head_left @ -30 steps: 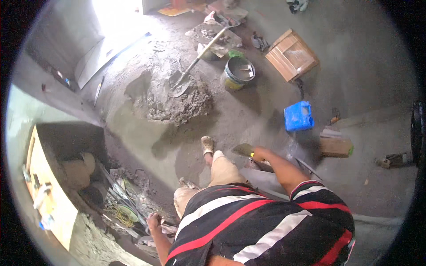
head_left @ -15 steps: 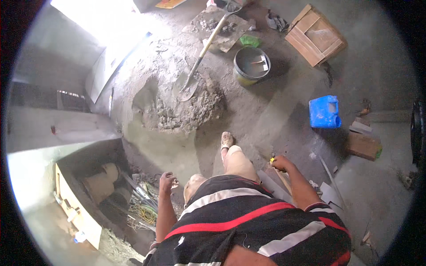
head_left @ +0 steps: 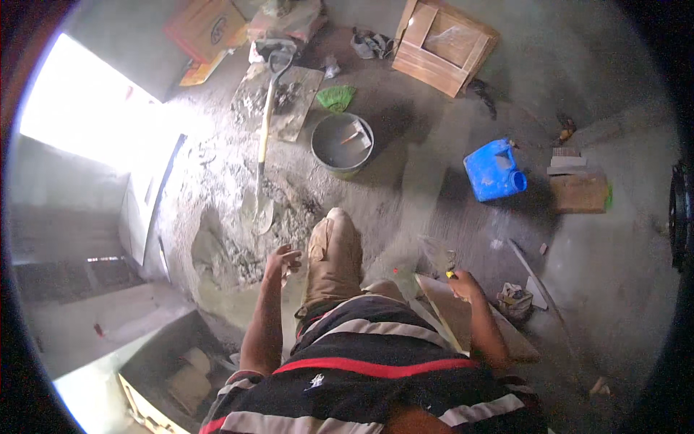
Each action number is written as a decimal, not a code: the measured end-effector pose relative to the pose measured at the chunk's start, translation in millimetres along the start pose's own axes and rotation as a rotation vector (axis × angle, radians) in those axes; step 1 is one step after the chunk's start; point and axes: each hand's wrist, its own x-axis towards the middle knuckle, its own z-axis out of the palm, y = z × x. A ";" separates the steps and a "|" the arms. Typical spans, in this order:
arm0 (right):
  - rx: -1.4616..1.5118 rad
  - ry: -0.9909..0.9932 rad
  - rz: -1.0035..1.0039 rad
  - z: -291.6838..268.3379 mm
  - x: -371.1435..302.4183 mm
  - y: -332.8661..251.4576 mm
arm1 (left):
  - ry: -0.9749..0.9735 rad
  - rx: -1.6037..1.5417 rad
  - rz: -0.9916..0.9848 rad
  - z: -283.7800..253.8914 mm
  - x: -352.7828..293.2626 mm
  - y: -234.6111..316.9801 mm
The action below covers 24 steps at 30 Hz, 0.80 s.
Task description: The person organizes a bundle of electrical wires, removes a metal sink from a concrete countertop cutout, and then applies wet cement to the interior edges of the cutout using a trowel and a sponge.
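Note:
My left hand (head_left: 283, 262) is raised beside my left leg, fingers loosely bent and apart, with nothing visible in it. Closed around a yellow-handled tool (head_left: 452, 275) is my right hand (head_left: 465, 285); the tool's far end is blurred and its kind is unclear. A flat pale board (head_left: 463, 318) lies below that hand. Ahead of my left hand, a shovel (head_left: 265, 134) rests with its blade in a heap of wet grey mortar (head_left: 231, 246). A dark bucket (head_left: 318, 155) holds greyish liquid and a small tool with a pale end.
To the right are a blue jerrycan (head_left: 491, 173), a brown block (head_left: 578, 194) and a long thin bar (head_left: 531, 271). A wooden panel (head_left: 452, 76) leans at the back. Behind the bucket lies something green (head_left: 336, 98); a mortar-smeared board (head_left: 296, 119) is near it. A trough-like wall (head_left: 137, 325) borders the left.
My view has turned and moved forward, so the bucket, shovel and jerrycan appear further left. My left leg has come forward. The right hand keeps its hold on the yellow-handled tool.

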 end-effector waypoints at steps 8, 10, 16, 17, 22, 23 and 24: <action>0.192 0.088 0.015 -105.0 46.8 -65.8 | -0.573 0.740 0.783 99.0 183.3 64.9; 0.367 0.027 0.300 -151.5 80.0 -20.9 | -0.648 0.864 0.927 178.9 256.5 82.9; 0.112 0.140 0.223 -238.7 160.9 -117.9 | 0.139 1.364 0.812 278.9 466.5 253.7; 0.147 0.151 0.270 -257.2 158.6 -126.9 | 0.174 1.439 0.924 328.3 471.2 328.2; 0.188 0.157 0.130 -327.2 197.8 -220.8 | 0.172 0.317 0.629 349.2 472.5 497.5; 0.181 0.151 0.082 -337.7 208.2 -238.3 | 0.089 0.437 0.589 332.4 476.2 476.8; 0.189 0.168 0.063 -347.5 213.3 -250.6 | -0.042 0.560 0.557 339.1 475.3 464.2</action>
